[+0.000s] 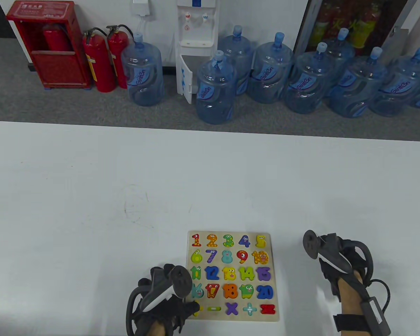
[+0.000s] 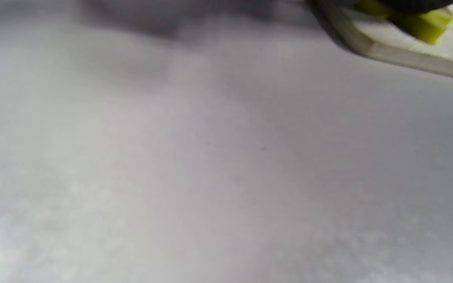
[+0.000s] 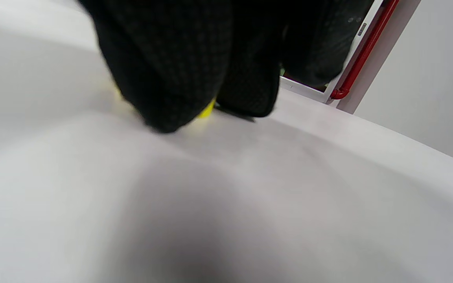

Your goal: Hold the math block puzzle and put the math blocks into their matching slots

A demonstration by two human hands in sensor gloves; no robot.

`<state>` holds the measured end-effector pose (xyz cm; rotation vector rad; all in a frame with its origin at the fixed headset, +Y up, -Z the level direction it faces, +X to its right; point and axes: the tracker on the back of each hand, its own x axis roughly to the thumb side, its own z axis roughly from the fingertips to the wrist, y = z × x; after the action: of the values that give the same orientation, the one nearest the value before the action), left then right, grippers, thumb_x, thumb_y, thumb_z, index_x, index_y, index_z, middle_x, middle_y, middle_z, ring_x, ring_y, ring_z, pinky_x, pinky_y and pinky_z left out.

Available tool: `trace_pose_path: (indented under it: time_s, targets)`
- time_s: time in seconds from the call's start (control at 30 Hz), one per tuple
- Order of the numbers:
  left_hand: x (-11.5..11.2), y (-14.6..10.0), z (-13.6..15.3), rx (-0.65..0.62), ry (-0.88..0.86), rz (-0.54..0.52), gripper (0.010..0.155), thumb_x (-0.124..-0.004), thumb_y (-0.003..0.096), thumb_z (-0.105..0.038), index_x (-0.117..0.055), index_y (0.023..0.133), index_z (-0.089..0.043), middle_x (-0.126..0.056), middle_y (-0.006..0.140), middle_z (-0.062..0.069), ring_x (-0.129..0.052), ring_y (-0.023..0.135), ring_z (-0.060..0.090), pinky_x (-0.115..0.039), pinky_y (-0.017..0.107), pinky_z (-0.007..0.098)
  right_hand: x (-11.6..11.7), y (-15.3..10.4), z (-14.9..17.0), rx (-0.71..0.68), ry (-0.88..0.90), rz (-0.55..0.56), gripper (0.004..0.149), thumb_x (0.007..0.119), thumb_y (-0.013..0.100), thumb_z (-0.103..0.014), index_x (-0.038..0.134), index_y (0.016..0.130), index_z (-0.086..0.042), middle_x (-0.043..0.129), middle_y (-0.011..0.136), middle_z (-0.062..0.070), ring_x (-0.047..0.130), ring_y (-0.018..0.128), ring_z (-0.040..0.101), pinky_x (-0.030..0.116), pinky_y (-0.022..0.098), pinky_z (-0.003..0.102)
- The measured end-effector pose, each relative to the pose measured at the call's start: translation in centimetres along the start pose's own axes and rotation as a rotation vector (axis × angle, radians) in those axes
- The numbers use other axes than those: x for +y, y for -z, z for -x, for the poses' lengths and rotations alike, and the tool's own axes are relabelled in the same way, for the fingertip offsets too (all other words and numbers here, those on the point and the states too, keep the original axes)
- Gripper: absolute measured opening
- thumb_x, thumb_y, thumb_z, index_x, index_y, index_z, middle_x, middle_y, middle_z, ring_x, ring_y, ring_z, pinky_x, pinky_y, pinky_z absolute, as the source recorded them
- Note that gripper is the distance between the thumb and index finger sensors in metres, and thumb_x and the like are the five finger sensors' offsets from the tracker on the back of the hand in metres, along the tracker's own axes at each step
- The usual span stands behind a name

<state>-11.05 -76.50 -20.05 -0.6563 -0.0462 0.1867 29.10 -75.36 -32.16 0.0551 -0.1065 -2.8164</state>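
Note:
The wooden math puzzle board lies near the table's front edge, its slots filled with coloured numbers and signs. My left hand rests its fingers on the board's near left corner, over a yellow-green block. In the left wrist view a dark fingertip presses on that block at the board's corner. My right hand is on the table to the right of the board, apart from it. In the right wrist view its gloved fingers close down around a small yellow block on the table.
The white table stretches far and left of the board. Behind it stand several blue water bottles, a water dispenser, red fire extinguishers and a red cabinet.

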Motion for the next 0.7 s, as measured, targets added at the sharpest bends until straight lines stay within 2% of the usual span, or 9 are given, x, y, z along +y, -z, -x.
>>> trace_pose_path:
  time_s: [0.1, 0.17, 0.23, 0.3, 0.37, 0.4, 0.47, 0.53, 0.7]
  targets:
    - [0.0, 0.0, 0.0, -0.002, 0.003, 0.002, 0.092, -0.063, 0.0340, -0.062, -0.012, 0.103, -0.027, 0.003, 0.104, 0.003, 0.002, 0.099, 0.045, -0.017, 0.069, 0.073, -0.5, -0.5, 0.4, 0.052, 0.037, -0.007, 0.063, 0.088, 0.025, -0.019, 0.073, 0.084, -0.036, 0.075, 0.092, -0.007, 0.090, 0.077, 0.021, 0.073, 0.062, 0.045]
    - [0.0, 0.0, -0.1, -0.003, 0.008, 0.007, 0.092, -0.063, 0.0340, -0.062, -0.012, 0.103, -0.027, 0.004, 0.104, 0.003, 0.003, 0.099, 0.046, -0.017, 0.069, 0.073, -1.2, -0.6, 0.8, 0.160, 0.052, 0.094, 0.057, 0.080, 0.029, -0.026, 0.074, 0.085, -0.031, 0.077, 0.091, -0.001, 0.094, 0.071, 0.022, 0.077, 0.056, 0.044]
    - [0.0, 0.0, -0.1, -0.003, 0.012, 0.005, 0.093, -0.062, 0.0340, -0.062, -0.012, 0.103, -0.027, 0.004, 0.104, 0.003, 0.003, 0.099, 0.046, -0.017, 0.069, 0.073, -1.2, 0.0, 0.9, 0.238, 0.067, -0.004, 0.069, 0.074, 0.026, -0.047, 0.068, 0.092, -0.025, 0.073, 0.093, 0.006, 0.094, 0.070, 0.025, 0.078, 0.053, 0.044]
    - [0.0, 0.0, -0.1, -0.005, 0.014, 0.004, 0.092, -0.062, 0.0342, -0.062, -0.012, 0.103, -0.027, 0.003, 0.104, 0.003, 0.002, 0.099, 0.046, -0.017, 0.069, 0.073, -0.7, 0.7, 0.3, 0.325, 0.032, -0.113, 0.078, 0.073, 0.021, -0.053, 0.068, 0.092, -0.022, 0.073, 0.092, 0.010, 0.095, 0.067, 0.025, 0.079, 0.051, 0.044]
    - [0.0, 0.0, -0.1, -0.004, 0.014, 0.008, 0.092, -0.062, 0.0343, -0.062, -0.012, 0.103, -0.027, 0.004, 0.104, 0.003, 0.003, 0.099, 0.046, -0.017, 0.069, 0.073, 0.1, 1.1, -0.7, 0.317, -0.052, -0.180, 0.069, 0.074, 0.022, -0.049, 0.077, 0.085, -0.020, 0.085, 0.081, 0.008, 0.100, 0.057, 0.020, 0.085, 0.045, 0.039]
    - [0.0, 0.1, -0.1, -0.004, 0.012, 0.009, 0.092, -0.062, 0.0343, -0.062, -0.012, 0.103, -0.027, 0.004, 0.104, 0.003, 0.003, 0.099, 0.046, -0.017, 0.069, 0.073, -0.1, 1.1, -1.0, 0.322, -0.086, -0.158, 0.068, 0.072, 0.023, -0.046, 0.076, 0.085, -0.019, 0.085, 0.078, 0.009, 0.101, 0.053, 0.017, 0.086, 0.043, 0.037]
    - [0.0, 0.1, -0.1, -0.004, 0.016, 0.013, 0.092, -0.062, 0.0342, -0.062, -0.012, 0.103, -0.027, 0.004, 0.104, 0.003, 0.003, 0.099, 0.046, -0.017, 0.069, 0.073, 0.1, 1.1, -1.1, 0.274, 0.016, -0.137, 0.064, 0.077, 0.025, -0.041, 0.076, 0.085, -0.017, 0.086, 0.076, 0.013, 0.101, 0.047, 0.016, 0.086, 0.040, 0.035]
    - [0.0, 0.0, -0.2, -0.004, 0.016, 0.010, 0.092, -0.062, 0.0342, -0.062, -0.012, 0.103, -0.027, 0.004, 0.104, 0.003, 0.003, 0.099, 0.046, -0.017, 0.069, 0.073, 0.3, 0.6, -1.3, 0.286, 0.043, -0.127, 0.063, 0.078, 0.026, -0.037, 0.074, 0.087, -0.018, 0.082, 0.080, 0.012, 0.098, 0.050, 0.018, 0.084, 0.043, 0.036]
    - [0.0, 0.1, -0.2, -0.007, 0.020, 0.014, 0.092, -0.062, 0.0344, -0.062, -0.012, 0.103, -0.027, 0.004, 0.104, 0.003, 0.003, 0.099, 0.046, -0.017, 0.070, 0.073, 0.0, -1.8, -2.2, 0.133, 0.037, -0.078, 0.064, 0.081, 0.026, -0.034, 0.069, 0.089, -0.028, 0.077, 0.088, 0.000, 0.091, 0.068, 0.021, 0.079, 0.055, 0.040]
